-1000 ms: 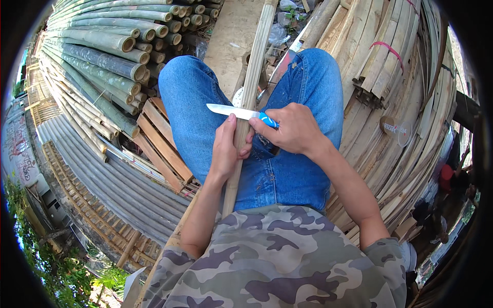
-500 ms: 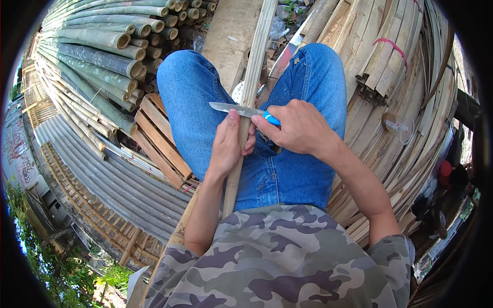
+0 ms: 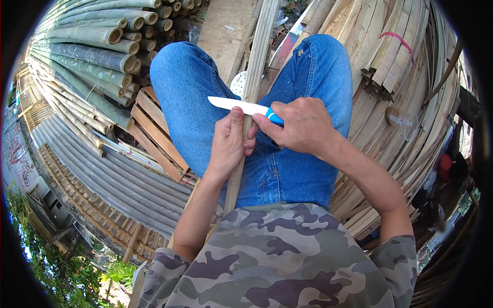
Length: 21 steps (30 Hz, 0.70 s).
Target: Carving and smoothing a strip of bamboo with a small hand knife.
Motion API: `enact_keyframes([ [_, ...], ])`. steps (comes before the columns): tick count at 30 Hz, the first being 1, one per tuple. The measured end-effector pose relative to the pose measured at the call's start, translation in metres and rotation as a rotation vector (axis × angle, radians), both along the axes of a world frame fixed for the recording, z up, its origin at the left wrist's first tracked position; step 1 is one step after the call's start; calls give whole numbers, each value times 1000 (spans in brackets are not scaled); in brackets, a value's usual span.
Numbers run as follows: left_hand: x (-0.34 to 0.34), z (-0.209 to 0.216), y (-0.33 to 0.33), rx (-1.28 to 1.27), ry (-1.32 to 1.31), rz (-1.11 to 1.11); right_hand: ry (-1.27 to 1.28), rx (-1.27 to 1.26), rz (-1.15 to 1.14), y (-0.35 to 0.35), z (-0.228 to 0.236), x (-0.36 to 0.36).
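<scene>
A long, narrow bamboo strip (image 3: 262, 49) runs between my knees from the far edge down to my lap. My left hand (image 3: 228, 139) is closed around it, its thumb raised against the knife blade. The knife (image 3: 237, 104) has a blue handle and a bright blade, which lies across the strip with its tip toward the left. My right hand (image 3: 302, 126) grips the handle, mostly hiding it. Both hands are close together above my lap.
Stacked green bamboo poles (image 3: 92, 51) lie at the far left beside a wooden crate (image 3: 156, 138). Split bamboo slats (image 3: 375, 149) are piled along my right, with a clear cup (image 3: 403, 123) on them. Corrugated sheeting (image 3: 113, 169) spreads at the left.
The blade has turned from grey to bright white as it catches the light. Both hands keep their holds with only slight movement, and the whole view has shifted a little.
</scene>
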<state>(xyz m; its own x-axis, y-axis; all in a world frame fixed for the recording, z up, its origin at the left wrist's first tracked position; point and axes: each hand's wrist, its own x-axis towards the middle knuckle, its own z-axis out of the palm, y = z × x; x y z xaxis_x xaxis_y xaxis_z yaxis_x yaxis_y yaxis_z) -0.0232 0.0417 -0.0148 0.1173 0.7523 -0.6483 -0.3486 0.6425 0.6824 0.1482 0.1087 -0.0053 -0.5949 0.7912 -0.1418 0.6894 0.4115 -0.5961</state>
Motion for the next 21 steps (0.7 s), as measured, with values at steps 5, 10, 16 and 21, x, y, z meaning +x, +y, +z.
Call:
enact_keyframes([
  [5, 0, 2, 2, -16, 22, -15, 5, 55, -30, -5, -2, -2],
  [10, -1, 4, 8, -72, 39, -24, 4, 98, -38, -1, -5, -3],
  [16, -1, 3, 20, -46, 35, -15, -8, 131, -38, 14, -4, -5],
  [21, -4, 0, 18, -35, 26, -2, -20, 43, -20, 17, -1, -7],
])
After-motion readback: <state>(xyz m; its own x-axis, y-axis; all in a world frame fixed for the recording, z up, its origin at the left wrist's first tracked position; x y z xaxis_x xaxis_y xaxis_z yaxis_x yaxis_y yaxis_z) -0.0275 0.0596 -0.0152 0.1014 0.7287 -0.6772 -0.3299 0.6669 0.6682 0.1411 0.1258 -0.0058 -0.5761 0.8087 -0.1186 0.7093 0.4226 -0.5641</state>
